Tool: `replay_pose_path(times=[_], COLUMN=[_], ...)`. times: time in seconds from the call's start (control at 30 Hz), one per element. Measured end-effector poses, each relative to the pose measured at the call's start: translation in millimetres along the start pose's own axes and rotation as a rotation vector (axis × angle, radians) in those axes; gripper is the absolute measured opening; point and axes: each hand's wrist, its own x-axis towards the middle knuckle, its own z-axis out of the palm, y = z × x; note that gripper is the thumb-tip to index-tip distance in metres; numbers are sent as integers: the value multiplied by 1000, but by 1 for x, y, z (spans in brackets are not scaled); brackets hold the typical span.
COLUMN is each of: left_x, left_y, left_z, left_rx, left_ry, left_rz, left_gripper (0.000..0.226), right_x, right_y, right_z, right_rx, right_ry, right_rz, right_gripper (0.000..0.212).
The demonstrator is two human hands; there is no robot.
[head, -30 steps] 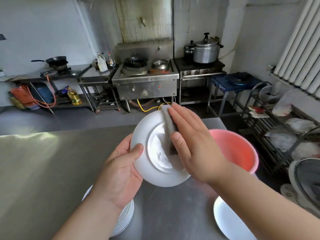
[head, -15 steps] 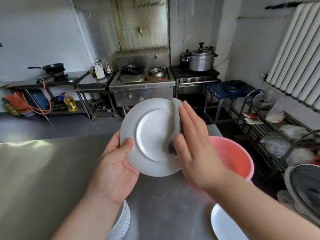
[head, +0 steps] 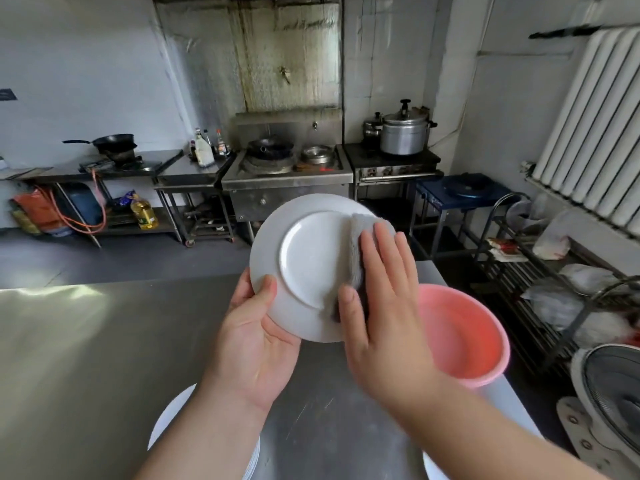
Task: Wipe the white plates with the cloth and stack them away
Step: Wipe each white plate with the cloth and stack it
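I hold a white plate (head: 304, 258) tilted up in front of me above the steel table (head: 86, 341). My left hand (head: 254, 337) grips its lower left rim, thumb on the face. My right hand (head: 384, 306) lies flat with straight fingers on a grey cloth (head: 356, 244) and presses it against the plate's right side. A stack of white plates (head: 166, 420) sits on the table under my left forearm, mostly hidden. Another white plate (head: 431, 469) shows at the bottom edge under my right arm.
A pink plastic basin (head: 460, 334) stands on the table's right end, just behind my right hand. A fan (head: 609, 403) and a wire rack (head: 540, 282) with bags stand right of the table. Stoves and pots line the far wall.
The plate has been raised and tipped more upright. My right hand with the cloth has slid from the plate's middle to its right side, and my fingers have spread.
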Motion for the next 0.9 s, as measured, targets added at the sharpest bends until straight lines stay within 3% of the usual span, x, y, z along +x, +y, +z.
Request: replay_pose_path(times=[0.13, 0.27, 0.43, 0.5, 0.6, 0.77, 0.9], left_x=[-6, -8, 2, 5, 4, 2, 5], left_y=[-8, -5, 19, 23, 16, 3, 4], left_z=[7, 6, 3, -2, -9, -13, -11], left_rx=[-24, 57, 33, 103, 125, 23, 88], left_ry=[-27, -162, -114, -44, 17, 120, 125], left_rz=[-24, -71, -156, -174, -181, -199, -90], left_gripper=[50, 64, 56, 57, 58, 64, 57], right_x=[-42, -6, 48, 45, 5, -48, -3], right_y=[-10, 5, 22, 21, 8, -13, 12], right_z=[20, -3, -35, -37, -20, 14, -4], right_rx=[167, 261, 344, 309, 154, -194, -48], right_ry=[69, 144, -91, -171, -163, -223, -298], right_rz=[43, -13, -95, -58, -33, -208, -138], right_gripper=[75, 63, 48, 52, 67, 93, 84])
